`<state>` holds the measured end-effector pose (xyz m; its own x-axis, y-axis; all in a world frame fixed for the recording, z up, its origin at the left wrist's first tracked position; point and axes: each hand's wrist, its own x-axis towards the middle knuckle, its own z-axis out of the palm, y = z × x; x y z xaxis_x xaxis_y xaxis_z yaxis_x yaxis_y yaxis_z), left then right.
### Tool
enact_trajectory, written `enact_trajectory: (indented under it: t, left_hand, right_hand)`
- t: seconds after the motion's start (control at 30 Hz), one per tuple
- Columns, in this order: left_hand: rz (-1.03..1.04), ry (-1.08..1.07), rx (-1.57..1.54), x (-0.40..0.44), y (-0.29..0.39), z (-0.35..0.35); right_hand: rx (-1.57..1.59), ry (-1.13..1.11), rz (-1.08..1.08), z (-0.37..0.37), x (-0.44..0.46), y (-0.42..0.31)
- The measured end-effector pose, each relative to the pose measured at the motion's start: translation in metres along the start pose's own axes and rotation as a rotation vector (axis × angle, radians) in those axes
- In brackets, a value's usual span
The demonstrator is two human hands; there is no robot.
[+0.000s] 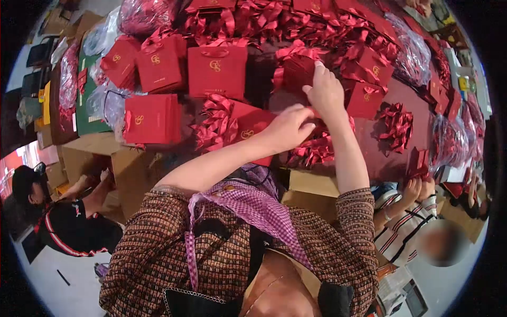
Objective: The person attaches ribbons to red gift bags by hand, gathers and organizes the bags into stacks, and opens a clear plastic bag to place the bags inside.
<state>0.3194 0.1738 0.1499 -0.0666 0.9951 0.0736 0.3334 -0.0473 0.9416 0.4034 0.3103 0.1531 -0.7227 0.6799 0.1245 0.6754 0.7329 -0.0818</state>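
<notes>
My right hand (pixel 326 94) reaches over a stack of red gift bags (pixel 300 74) with ribbon bows, its thumb and forefinger at the stack's right edge as if gripping a bag. Slightly blurred, my left hand (pixel 291 127) is beside my right wrist with its fingers curled; what they hold, if anything, is hidden. Beneath the left hand is a pile of red ribbon bows (pixel 315 150). Left of it lies a red bag with a gold logo (pixel 248 124), next to more looped red ribbon (pixel 215 119).
Stacked red bags (pixel 153 119) and an upright red bag (pixel 216 74) stand at the left. Ribboned bags (pixel 285 24) fill the back, with plastic-wrapped bundles (pixel 409 50) at the right. Cardboard boxes (pixel 311 182) sit below the table edge. Other people (pixel 406 222) are on both sides.
</notes>
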Motion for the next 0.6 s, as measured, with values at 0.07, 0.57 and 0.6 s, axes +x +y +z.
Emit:
enact_trajectory:
  t: [0.07, 0.57, 0.6]
  left_hand:
    - [0.041, -0.028, -0.012, -0.007, 0.010, -0.003]
    - [0.092, 0.428, 0.093, -0.002, -0.005, -0.013]
    - [0.097, 0.565, 0.164, 0.012, -0.017, -0.015]
  right_hand:
    - [0.070, 0.028, 0.026, 0.001, 0.004, 0.007]
    - [-0.025, -0.024, -0.030, 0.002, -0.003, -0.001]
    - [-0.037, 0.007, -0.054, 0.004, -0.003, -0.001]
